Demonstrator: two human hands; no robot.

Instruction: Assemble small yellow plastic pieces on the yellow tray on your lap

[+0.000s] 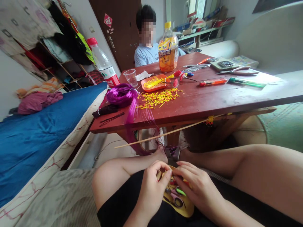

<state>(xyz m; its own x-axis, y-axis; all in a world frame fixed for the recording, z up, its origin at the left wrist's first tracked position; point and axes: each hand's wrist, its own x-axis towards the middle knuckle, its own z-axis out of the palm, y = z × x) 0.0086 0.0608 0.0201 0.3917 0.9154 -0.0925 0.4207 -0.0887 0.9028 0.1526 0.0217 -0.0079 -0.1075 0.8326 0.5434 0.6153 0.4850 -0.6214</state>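
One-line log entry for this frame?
left hand: on yellow case | right hand: on case | case: lap | wooden stick: beyond

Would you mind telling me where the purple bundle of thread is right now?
In the head view, the purple thread bundle lies on the left part of the red table, beside the clear plastic cup and left of the scattered yellow strands.

Both hands meet low over the lap: left hand (151,186) with fingers curled inward, right hand (197,186) with fingertips pinched toward it.
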